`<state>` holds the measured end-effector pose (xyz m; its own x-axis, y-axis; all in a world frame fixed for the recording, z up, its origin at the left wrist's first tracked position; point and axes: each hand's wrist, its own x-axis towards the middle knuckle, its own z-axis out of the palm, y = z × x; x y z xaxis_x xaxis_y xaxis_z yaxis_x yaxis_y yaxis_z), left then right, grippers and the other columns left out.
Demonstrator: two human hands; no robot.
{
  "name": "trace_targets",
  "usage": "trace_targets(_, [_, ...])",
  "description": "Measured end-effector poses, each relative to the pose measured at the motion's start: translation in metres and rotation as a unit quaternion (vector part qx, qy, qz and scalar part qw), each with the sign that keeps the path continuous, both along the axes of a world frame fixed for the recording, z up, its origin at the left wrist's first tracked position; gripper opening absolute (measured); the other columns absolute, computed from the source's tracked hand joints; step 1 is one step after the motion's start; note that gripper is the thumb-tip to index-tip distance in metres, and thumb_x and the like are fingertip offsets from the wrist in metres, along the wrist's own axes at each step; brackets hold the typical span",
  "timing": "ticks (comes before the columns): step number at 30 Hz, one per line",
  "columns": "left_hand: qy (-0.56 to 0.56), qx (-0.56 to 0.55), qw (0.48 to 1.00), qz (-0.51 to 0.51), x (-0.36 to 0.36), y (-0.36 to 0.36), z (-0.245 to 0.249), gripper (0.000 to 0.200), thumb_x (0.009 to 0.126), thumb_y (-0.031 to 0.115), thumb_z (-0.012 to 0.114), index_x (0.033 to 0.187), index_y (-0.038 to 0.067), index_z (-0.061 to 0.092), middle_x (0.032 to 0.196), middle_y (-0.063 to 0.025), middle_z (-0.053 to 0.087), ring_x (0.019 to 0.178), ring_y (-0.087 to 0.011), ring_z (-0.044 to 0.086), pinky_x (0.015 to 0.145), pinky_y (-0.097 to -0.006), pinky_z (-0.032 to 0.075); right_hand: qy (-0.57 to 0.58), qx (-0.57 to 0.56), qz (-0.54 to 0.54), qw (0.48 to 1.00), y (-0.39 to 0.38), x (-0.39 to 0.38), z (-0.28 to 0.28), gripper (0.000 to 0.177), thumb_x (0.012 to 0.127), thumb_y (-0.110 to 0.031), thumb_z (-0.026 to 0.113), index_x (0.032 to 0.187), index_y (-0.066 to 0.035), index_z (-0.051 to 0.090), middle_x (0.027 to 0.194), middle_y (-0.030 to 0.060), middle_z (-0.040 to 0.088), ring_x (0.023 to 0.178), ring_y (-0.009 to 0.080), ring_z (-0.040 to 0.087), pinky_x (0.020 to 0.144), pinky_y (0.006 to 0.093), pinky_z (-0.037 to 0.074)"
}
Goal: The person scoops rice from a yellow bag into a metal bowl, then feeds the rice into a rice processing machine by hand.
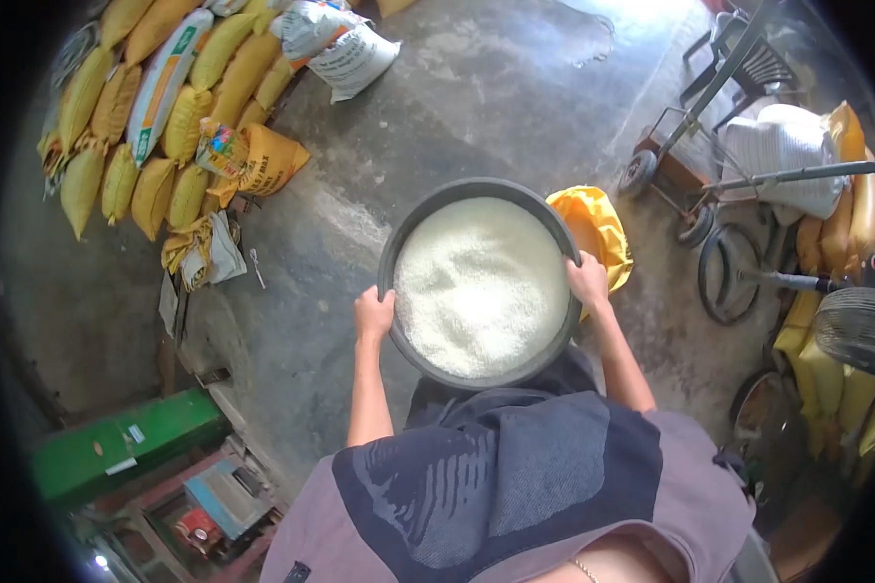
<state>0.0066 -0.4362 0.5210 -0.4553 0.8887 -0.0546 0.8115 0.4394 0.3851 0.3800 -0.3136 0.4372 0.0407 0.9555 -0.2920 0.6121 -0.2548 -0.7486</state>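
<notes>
A round dark basin (413, 228) full of white rice grains (481, 287) is held level in front of my body. My left hand (373, 315) grips its left rim and my right hand (587, 280) grips its right rim. Both arms reach forward over my dark and mauve clothing. An open yellow sack (601, 233) lies on the concrete floor just beyond the basin's right side.
Stacked yellow sacks (165, 107) fill the far left, with white printed sacks (345, 44) beside them. A hand truck (685, 160) and more sacks (836, 243) stand at the right. A green machine (117, 452) sits at the lower left. Bare concrete floor (476, 97) lies ahead.
</notes>
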Motion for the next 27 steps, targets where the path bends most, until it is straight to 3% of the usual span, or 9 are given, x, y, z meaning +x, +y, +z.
trace_targets(4, [-0.068, -0.060, 0.995, 0.042, -0.037, 0.048, -0.036, 0.032, 0.079, 0.026, 0.064, 0.078, -0.006, 0.058, 0.068, -0.0229, 0.060, 0.060, -0.0306, 0.060, 0.060, -0.0410, 0.045, -0.014, -0.063, -0.015, 0.998, 0.009, -0.041, -0.038, 0.034, 0.083, -0.031, 0.050, 0.094, -0.001, 0.063, 0.093, 0.0243, 0.064, 0.093, 0.0430, 0.059, 0.083, 0.0474, 0.046])
trace_targets(9, [-0.089, -0.128, 0.987, 0.026, -0.136, 0.141, -0.042, 0.030, 0.079, 0.025, 0.064, 0.081, -0.004, 0.061, 0.067, -0.0210, 0.061, 0.061, -0.0276, 0.062, 0.061, -0.0399, 0.046, 0.003, -0.081, -0.069, 0.994, 0.096, -0.126, -0.025, 0.034, 0.083, -0.032, 0.053, 0.097, -0.003, 0.065, 0.092, 0.0225, 0.065, 0.090, 0.0396, 0.062, 0.080, 0.0425, 0.047])
trace_targets(12, [-0.124, -0.069, 0.989, -0.051, -0.179, 0.185, -0.102, 0.028, 0.079, 0.025, 0.062, 0.085, -0.002, 0.064, 0.072, -0.0227, 0.062, 0.066, -0.0336, 0.064, 0.064, -0.0405, 0.048, -0.023, -0.084, -0.084, 0.993, 0.110, -0.150, -0.080, 0.036, 0.084, -0.034, 0.055, 0.098, -0.002, 0.065, 0.092, 0.0227, 0.065, 0.089, 0.0382, 0.062, 0.079, 0.0424, 0.047])
trace_targets(13, [-0.108, -0.114, 0.987, -0.040, -0.186, 0.204, -0.119, 0.031, 0.078, 0.028, 0.060, 0.080, -0.003, 0.061, 0.075, -0.0271, 0.060, 0.076, -0.0427, 0.061, 0.067, -0.0451, 0.047, -0.033, -0.111, -0.091, 0.989, 0.119, -0.158, -0.093, 0.038, 0.084, -0.035, 0.055, 0.099, -0.001, 0.065, 0.087, 0.0204, 0.066, 0.085, 0.0346, 0.064, 0.076, 0.0399, 0.048])
trace_targets(14, [-0.119, -0.123, 0.984, -0.052, -0.202, 0.223, -0.126, 0.031, 0.078, 0.028, 0.060, 0.080, -0.003, 0.061, 0.075, -0.0271, 0.060, 0.076, -0.0427, 0.061, 0.067, -0.0451, 0.047, -0.043, -0.150, -0.094, 0.983, 0.128, -0.176, -0.097, 0.040, 0.084, -0.036, 0.056, 0.099, 0.000, 0.064, 0.081, 0.0182, 0.067, 0.081, 0.0310, 0.065, 0.074, 0.0373, 0.048])
trace_targets(16, [-0.101, -0.135, 0.984, -0.064, -0.227, 0.265, -0.171, 0.031, 0.078, 0.027, 0.058, 0.081, -0.003, 0.061, 0.077, -0.0269, 0.061, 0.077, -0.0430, 0.062, 0.069, -0.0463, 0.047, -0.075, -0.144, -0.097, 0.982, 0.142, -0.206, -0.145, 0.042, 0.085, -0.038, 0.055, 0.104, -0.001, 0.064, 0.086, 0.0219, 0.066, 0.086, 0.0349, 0.064, 0.079, 0.0410, 0.048])
trace_targets(19, [-0.113, -0.182, 0.969, -0.126, -0.274, 0.333, -0.274, 0.030, 0.080, 0.025, 0.053, 0.083, -0.003, 0.061, 0.077, -0.0267, 0.062, 0.077, -0.0431, 0.061, 0.069, -0.0461, 0.047, -0.056, -0.180, -0.134, 0.973, 0.165, -0.249, -0.230, 0.037, 0.086, -0.036, 0.053, 0.097, -0.002, 0.063, 0.089, 0.0252, 0.064, 0.089, 0.0411, 0.061, 0.079, 0.0465, 0.047])
trace_targets(21, [-0.112, -0.194, 0.961, -0.164, -0.295, 0.364, -0.355, 0.030, 0.080, 0.024, 0.051, 0.084, -0.003, 0.061, 0.075, -0.0259, 0.061, 0.075, -0.0419, 0.061, 0.067, -0.0455, 0.046, -0.007, -0.164, -0.222, 0.961, 0.162, -0.282, -0.297, 0.037, 0.087, -0.036, 0.054, 0.095, -0.002, 0.063, 0.088, 0.0258, 0.064, 0.089, 0.0420, 0.061, 0.077, 0.0471, 0.047])
trace_targets(27, [-0.111, -0.133, 0.938, -0.300, -0.277, 0.488, -0.511, 0.028, 0.079, 0.023, 0.051, 0.079, -0.004, 0.057, 0.065, -0.0219, 0.056, 0.060, -0.0357, 0.056, 0.060, -0.0411, 0.043, -0.008, -0.082, -0.306, 0.948, 0.170, -0.309, -0.496, 0.036, 0.087, -0.034, 0.054, 0.094, 0.001, 0.061, 0.089, 0.0273, 0.063, 0.089, 0.0446, 0.060, 0.077, 0.0480, 0.046])
